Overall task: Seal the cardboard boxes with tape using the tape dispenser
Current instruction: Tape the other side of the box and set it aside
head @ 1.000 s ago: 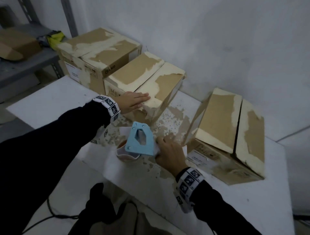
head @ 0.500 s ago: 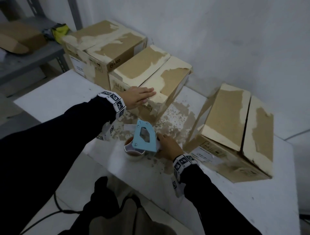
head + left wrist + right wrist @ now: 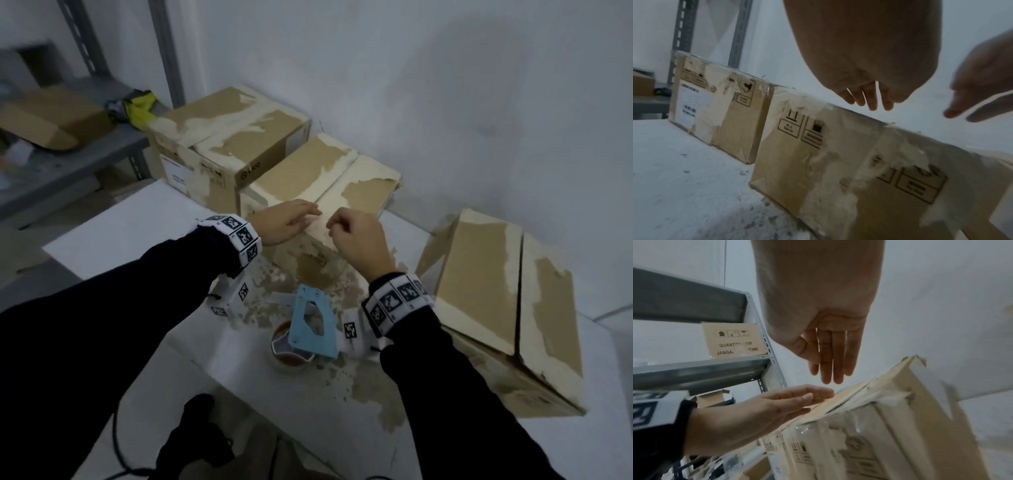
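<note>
Resting flat on the near end of the middle box (image 3: 322, 185), the left hand (image 3: 284, 224) has its fingers straight and close together on the top flap, and it holds nothing. The right hand (image 3: 359, 240) hangs just beside it over the same near edge; in the head view its fingers look loosely curled, in the right wrist view they hang straight and side by side, and I can't tell if they touch the cardboard. The tape dispenser (image 3: 310, 325) is on the white table (image 3: 113, 222), near side, between the two forearms: pale blue side plate up, brownish roll under it, neither hand on it. Three cardboard boxes in a row by the wall, far-left box (image 3: 233, 144), middle one, and right box (image 3: 507, 308), all with the brown top layer peeled off in pale patches. Writing: the far-left box has a logo on its side that's too blurry to read, plus a white shipping label with a barcode (image 3: 692, 104) that's unreadable. The left wrist view shows handling symbols printed on the middle box's front, with captions too smeared to read. On the grey shelf (image 3: 701, 368) at left a carton (image 3: 733, 340) reads "QUANTITY : 100" and "JANGA...TING", middle letters washed out. The right box's far corner is cut off by nothing, but its near side is hidden behind the right sleeve (image 3: 479, 411).
</note>
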